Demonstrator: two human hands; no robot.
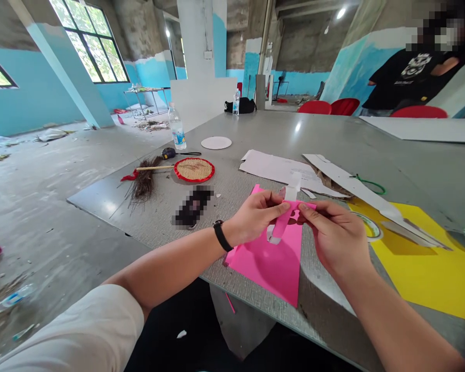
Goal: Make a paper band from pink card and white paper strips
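Between both hands is a narrow pink paper strip (282,225), with a whitish piece (293,187) that looks like tape or paper showing above and below it. My left hand (261,214), with a black watch on the wrist, pinches the strip's left part between thumb and fingers. On the other side my right hand (335,232) pinches the strip's right end, its other fingers curled behind. Under the hands a larger pink paper sheet (281,268) lies at the table's near edge. Yellow paper (414,274) lies to the right, with a roll of tape (368,226) on it.
Torn white cardboard (279,168) and a long white strip (356,183) lie beyond my hands. A round woven fan (194,170), a tape measure (169,153), a water bottle (177,126) and a white disc (216,142) are on the left. A person in black (406,77) stands behind red chairs.
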